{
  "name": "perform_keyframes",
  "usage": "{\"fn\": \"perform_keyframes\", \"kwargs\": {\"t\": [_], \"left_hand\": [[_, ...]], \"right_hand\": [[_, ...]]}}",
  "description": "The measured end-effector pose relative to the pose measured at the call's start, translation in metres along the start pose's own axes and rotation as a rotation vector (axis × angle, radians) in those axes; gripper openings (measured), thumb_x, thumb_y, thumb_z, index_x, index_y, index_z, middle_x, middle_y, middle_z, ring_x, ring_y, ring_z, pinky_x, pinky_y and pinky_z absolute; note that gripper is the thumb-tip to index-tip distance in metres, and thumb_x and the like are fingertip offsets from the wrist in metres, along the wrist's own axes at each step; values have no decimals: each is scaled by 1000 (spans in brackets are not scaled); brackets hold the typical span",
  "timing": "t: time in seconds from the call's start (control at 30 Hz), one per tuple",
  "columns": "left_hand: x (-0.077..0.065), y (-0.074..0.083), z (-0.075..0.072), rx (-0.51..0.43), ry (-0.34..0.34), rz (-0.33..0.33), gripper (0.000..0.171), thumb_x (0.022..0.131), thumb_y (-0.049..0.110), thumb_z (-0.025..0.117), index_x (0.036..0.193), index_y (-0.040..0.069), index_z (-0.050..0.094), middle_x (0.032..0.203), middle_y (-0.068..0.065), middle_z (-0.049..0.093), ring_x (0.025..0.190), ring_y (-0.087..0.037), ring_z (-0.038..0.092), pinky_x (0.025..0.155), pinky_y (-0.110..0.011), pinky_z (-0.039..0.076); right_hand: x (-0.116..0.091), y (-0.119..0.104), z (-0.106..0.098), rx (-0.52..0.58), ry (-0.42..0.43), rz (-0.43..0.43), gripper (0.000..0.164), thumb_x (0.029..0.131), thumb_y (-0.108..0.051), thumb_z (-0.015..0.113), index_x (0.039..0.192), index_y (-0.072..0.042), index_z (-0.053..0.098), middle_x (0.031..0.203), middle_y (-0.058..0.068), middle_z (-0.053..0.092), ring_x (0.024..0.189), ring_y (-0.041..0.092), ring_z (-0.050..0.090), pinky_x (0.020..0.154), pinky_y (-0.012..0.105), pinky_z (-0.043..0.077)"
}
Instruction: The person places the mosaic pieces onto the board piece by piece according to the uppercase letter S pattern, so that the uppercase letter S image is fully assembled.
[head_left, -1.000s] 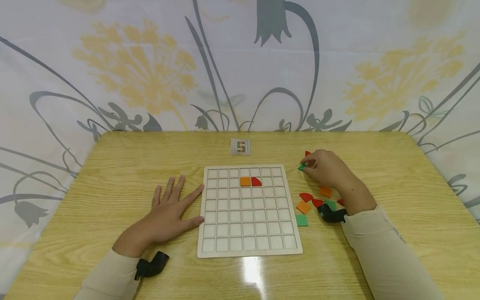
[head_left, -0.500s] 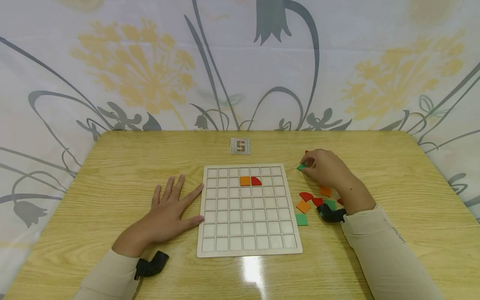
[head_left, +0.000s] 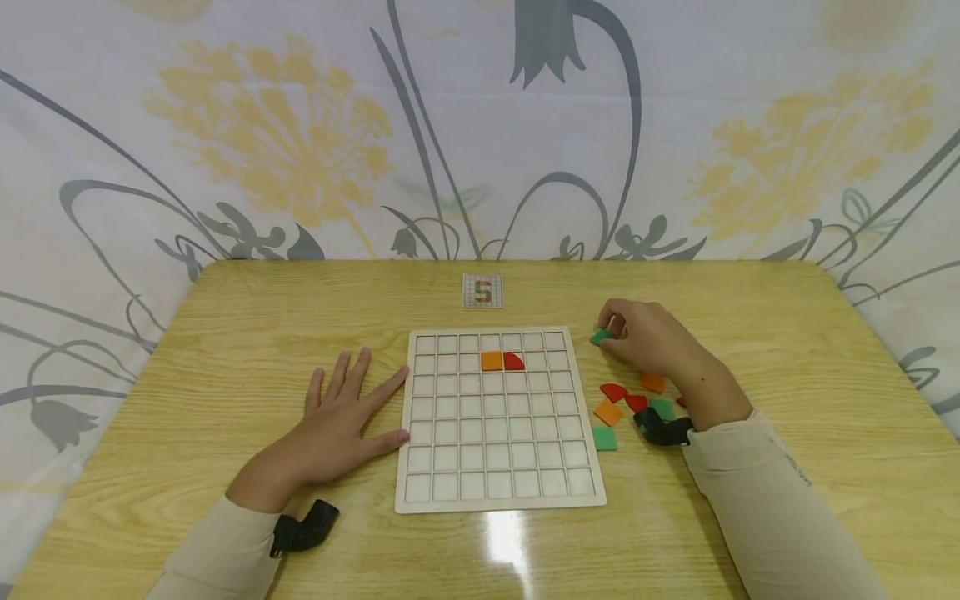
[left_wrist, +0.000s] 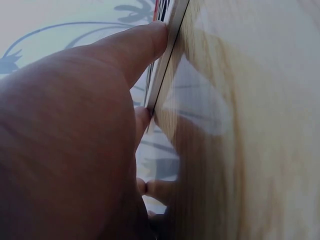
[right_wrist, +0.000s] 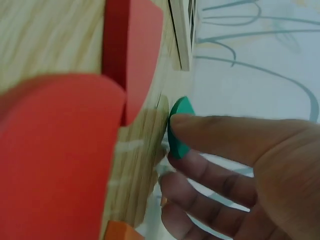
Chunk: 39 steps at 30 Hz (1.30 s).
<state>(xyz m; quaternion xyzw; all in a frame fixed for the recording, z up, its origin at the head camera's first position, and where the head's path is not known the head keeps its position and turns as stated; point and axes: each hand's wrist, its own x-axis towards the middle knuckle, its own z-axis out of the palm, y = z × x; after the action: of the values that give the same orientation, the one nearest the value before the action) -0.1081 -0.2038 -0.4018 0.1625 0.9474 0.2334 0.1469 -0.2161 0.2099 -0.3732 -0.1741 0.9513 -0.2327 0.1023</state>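
My left hand (head_left: pixel 337 433) lies spread on the table, its thumb and index fingertips touching the left edge of the white grid board (head_left: pixel 450 506). That edge also shows beside the thumb in the left wrist view. An orange square tile (head_left: pixel 491 361) and a red quarter-circle tile (head_left: pixel 513 361) sit side by side in the board's second row. Right of the board's far corner, my right hand (head_left: pixel 645 337) pinches a green tile (head_left: pixel 600 336) between thumb and fingers. In the right wrist view this green tile (right_wrist: pixel 181 127) has a curved edge and stands tilted near the tabletop.
Several loose tiles lie right of the board, among them a red quarter-circle (head_left: pixel 613 392), an orange square (head_left: pixel 608 412) and a green square (head_left: pixel 604 438). Some are partly hidden by my right forearm. Behind the board lies a small pattern card (head_left: pixel 483 291) with an S.
The right fingers have shifted slightly left with the green tile, whose tilt looks changed. A red tile beyond the right hand is now hidden. My left hand and the board stay put.
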Motion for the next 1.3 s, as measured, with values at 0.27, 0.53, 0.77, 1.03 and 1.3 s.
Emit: {"fn": "perform_keyframes", "kwargs": {"t": [0.27,0.53,0.77,1.03,1.3], "left_hand": [[1,-1,0,4,5,7,79,95,64,54,160,37,18,168,-18,-12,152,-43,-20,115,-66,-18],[2,-1,-2,4,4,12,80,95,64,54,161,37,17,167,-18,-12,152,-43,-20,115,-67,-18],[1,-1,-1,-2,-2,5,80,94,65,54,160,38,18,168,-17,-12,152,-43,-20,115,-67,-18],[0,-1,-1,-2,5,9,79,95,64,54,160,38,18,168,-18,-11,152,-44,-19,115,-67,-18],[0,0,-1,-1,6,6,80,95,64,55,160,37,19,168,-18,-11,152,-44,-19,115,-66,-18]], "right_hand": [[0,-5,1,43,-30,-18,9,93,-7,68,97,-7,60,95,12,67,82,23,61,75,36,50],[1,-9,1,9,-69,-67,18,94,-6,66,111,-4,65,89,7,64,78,19,57,74,35,49],[0,-12,3,2,-86,-102,27,97,-5,61,124,-2,66,77,2,59,68,15,49,67,31,44],[2,-14,4,5,-40,-129,24,98,-4,60,121,-3,68,80,4,60,70,17,48,67,32,44],[3,-16,6,33,6,-109,21,99,-9,60,120,-7,66,80,3,58,70,18,48,66,33,44]]}}
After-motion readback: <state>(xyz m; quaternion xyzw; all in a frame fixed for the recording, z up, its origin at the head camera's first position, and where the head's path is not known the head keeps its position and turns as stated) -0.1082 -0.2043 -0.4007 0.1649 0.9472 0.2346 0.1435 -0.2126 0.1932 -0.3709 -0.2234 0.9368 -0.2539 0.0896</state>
